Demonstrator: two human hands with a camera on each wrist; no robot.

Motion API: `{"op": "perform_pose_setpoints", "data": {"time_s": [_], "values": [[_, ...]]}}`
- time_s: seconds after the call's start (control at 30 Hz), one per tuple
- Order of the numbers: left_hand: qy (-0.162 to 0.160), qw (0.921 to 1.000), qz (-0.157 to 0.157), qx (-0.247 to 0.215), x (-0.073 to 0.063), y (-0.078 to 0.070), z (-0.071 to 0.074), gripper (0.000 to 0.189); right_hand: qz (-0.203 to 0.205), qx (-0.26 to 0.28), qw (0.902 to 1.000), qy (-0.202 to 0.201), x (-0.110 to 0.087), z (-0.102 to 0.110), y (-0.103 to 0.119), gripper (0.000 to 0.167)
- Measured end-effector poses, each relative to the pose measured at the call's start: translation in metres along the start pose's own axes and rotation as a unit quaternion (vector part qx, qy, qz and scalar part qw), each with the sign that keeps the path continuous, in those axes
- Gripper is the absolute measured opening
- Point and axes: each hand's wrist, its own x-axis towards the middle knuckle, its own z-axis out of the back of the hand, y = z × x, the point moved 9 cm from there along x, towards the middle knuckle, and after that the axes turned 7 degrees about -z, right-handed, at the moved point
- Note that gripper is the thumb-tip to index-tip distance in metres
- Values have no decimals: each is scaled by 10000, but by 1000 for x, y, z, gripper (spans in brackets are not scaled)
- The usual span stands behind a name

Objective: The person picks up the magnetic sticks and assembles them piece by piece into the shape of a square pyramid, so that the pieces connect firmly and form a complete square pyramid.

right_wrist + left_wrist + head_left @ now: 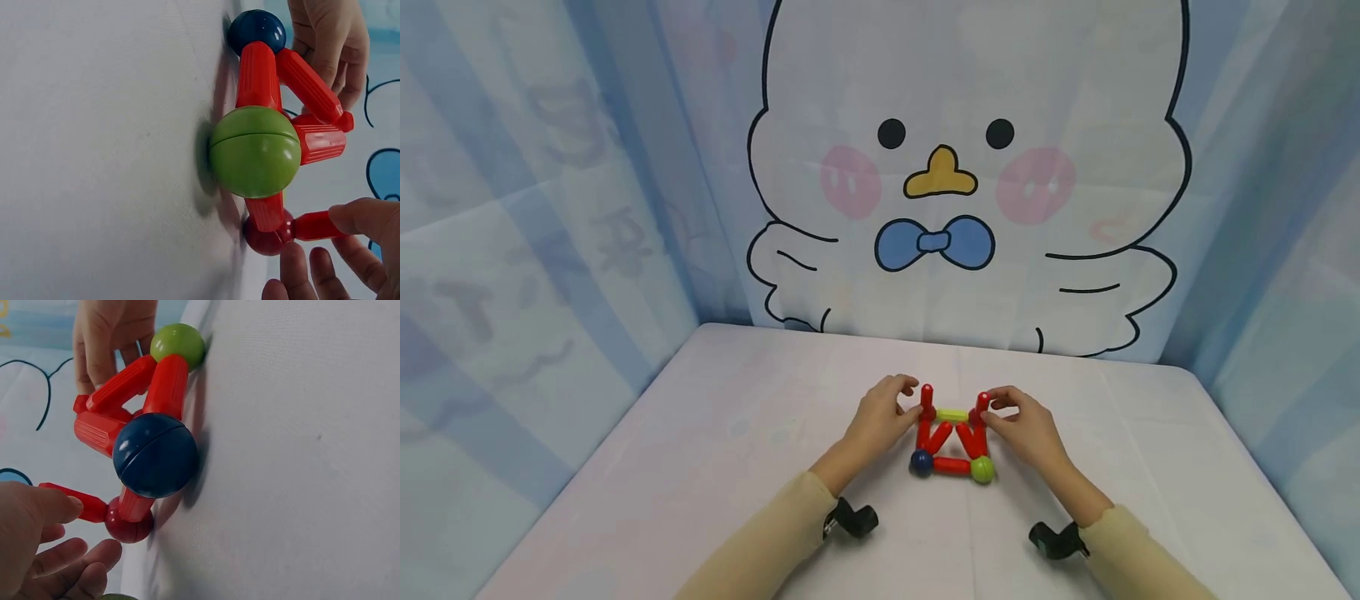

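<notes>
A frame of magnetic rods and balls stands on the table: a blue ball (156,455) and a green ball (255,152) in front, joined by a red rod (951,467). Two red balls behind are linked by a yellow rod (952,414). Slanted red rods rise from the front balls. My left hand (880,417) touches the upright red rod (927,395) on the left rear ball (129,522) with its thumb, other fingers apart from it. My right hand (1026,423) pinches the upright red rod (315,225) on the right rear ball (267,234).
A pale table (760,400) lies under the frame, with a curtain (962,292) printed with a cartoon bird behind it. Black wrist cameras (856,520) sit at both cuffs, close above the tabletop.
</notes>
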Motion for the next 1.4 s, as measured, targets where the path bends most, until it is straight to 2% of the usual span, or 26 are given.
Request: {"op": "perform_pose_setpoints", "data": {"time_s": [0.13,0.37,0.6,0.8,1.03,1.4], "values": [[164,9999,0,12,3,1,-8,32,-25,37,9999,91,2,-6,-1,33],[232,9986,-146,443,8,-2,-13,23,-92,-42,9998,156,3,-12,-1,32],[395,9947,-549,771,7,-13,-14,18,284,-594,9978,126,3,-15,8,29],[477,9895,-877,1043,6,-22,-17,15,626,-1146,9914,79,-1,-20,16,24],[521,9755,-1409,1607,2,-32,-24,13,921,-1331,9868,35,-8,-23,22,23],[483,9735,-1582,1576,-2,-38,-24,15,1061,-1526,9825,-118,-16,-24,27,28]]}}
